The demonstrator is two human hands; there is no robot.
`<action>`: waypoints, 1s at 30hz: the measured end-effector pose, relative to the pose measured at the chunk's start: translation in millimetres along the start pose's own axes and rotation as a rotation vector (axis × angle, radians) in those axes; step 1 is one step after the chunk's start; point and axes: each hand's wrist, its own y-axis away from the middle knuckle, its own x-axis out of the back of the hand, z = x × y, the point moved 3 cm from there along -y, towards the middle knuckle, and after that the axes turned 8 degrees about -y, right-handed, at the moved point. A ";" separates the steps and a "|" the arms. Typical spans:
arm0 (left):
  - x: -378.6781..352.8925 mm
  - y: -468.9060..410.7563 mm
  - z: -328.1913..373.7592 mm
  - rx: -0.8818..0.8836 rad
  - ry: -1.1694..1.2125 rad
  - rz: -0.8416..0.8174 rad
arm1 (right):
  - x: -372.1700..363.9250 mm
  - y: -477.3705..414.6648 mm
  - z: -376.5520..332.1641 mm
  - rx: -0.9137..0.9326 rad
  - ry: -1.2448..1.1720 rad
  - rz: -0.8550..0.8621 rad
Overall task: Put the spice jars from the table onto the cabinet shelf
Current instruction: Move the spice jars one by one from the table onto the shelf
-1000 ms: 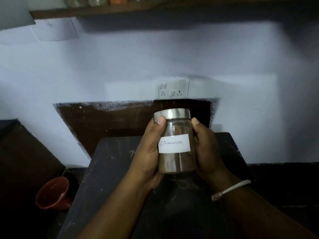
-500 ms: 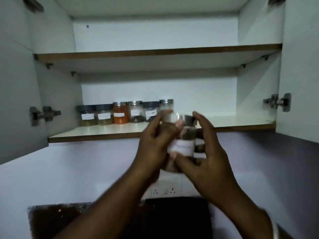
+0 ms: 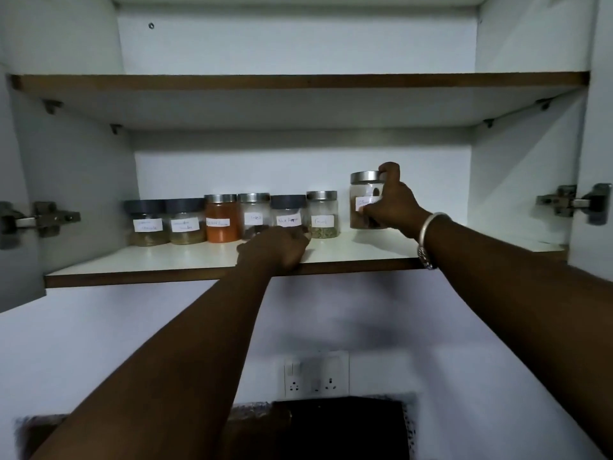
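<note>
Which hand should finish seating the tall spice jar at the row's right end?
Right. The right hand grips the tall spice jar; the left hand rests on the shelf edge.

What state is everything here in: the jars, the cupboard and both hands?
Tall clear glass jar with steel lid: upright, lidded, gripped by the right hand.
Right hand: holds that jar's side.
Left hand: rests on the white lower shelf's front edge.
Six smaller labelled glass jars: upright, lidded, in a row.
White cabinet doors: swung open.
</note>
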 end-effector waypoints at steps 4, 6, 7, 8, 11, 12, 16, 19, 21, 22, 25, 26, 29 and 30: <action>-3.3 -6.6 -5.8 0.066 0.046 0.002 | -25.9 -42.5 19.1 -0.072 0.112 -0.103; -2.9 -4.6 -5.8 0.068 0.105 0.067 | -37.4 -57.0 25.8 -0.108 0.173 -0.145; -3.2 -3.5 -5.0 0.043 0.122 0.094 | -43.9 -64.5 29.6 -0.125 0.200 -0.168; -3.8 -1.6 -4.7 0.028 0.131 0.114 | -49.2 -70.7 33.1 -0.138 0.222 -0.189; -4.4 -1.3 -6.0 0.026 0.136 0.173 | -60.5 -85.0 45.0 -0.191 0.268 -0.210; -5.0 -0.7 -5.8 0.026 0.130 0.190 | -62.7 -88.0 49.3 -0.206 0.262 -0.206; -5.4 0.6 -4.9 0.034 0.100 0.214 | -64.3 -89.8 57.4 -0.207 0.237 -0.210; -6.2 1.1 -3.9 0.026 0.066 0.240 | -61.6 -85.9 60.8 -0.177 0.229 -0.200; -7.5 1.8 -4.2 0.019 0.046 0.263 | -62.4 -81.1 62.5 -0.166 0.212 -0.190; -7.6 2.1 -4.5 0.014 0.040 0.275 | -62.7 -78.6 63.2 -0.177 0.190 -0.193; -6.3 4.5 -3.9 0.009 0.032 0.302 | -61.9 -71.4 64.2 -0.255 0.148 -0.251; -5.9 5.1 -3.2 0.007 0.029 0.315 | -59.8 -69.2 63.1 -0.295 0.184 -0.262; -5.0 7.4 -1.4 -0.001 0.007 0.357 | -57.5 -58.3 40.8 -0.180 0.444 -0.115; -5.0 7.9 -0.8 -0.002 0.003 0.366 | -61.5 -54.8 26.0 -0.003 0.494 -0.050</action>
